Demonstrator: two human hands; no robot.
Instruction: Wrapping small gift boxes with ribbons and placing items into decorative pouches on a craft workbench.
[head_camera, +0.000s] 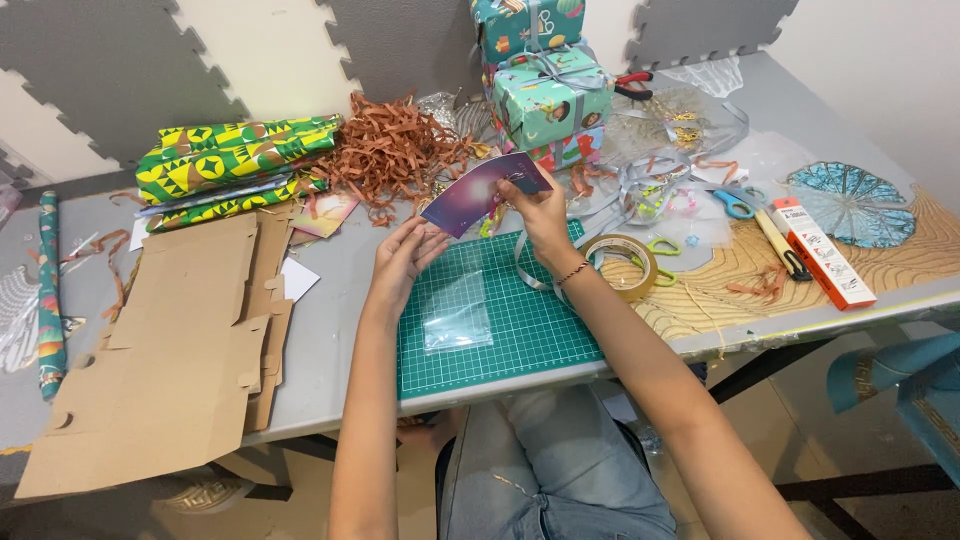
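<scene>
My right hand (540, 215) pinches the upper right corner of a purple card (478, 192) and holds it tilted above the table. My left hand (402, 258) is just below the card's lower left corner, fingers spread, with its fingertips at or near the card's edge. Under the hands lies a green cutting mat (525, 330) with a small clear plastic sleeve (457, 312) lying flat on it.
Flat brown cardboard pieces (170, 360) lie at left, with rolled patterned wrapping paper (230, 160) and shredded brown paper (395, 150) behind. Wrapped gift boxes (548, 95) are stacked at the back. A tape roll (622, 265), scissors (735, 205), ribbon and a red-white box (822, 252) lie at right.
</scene>
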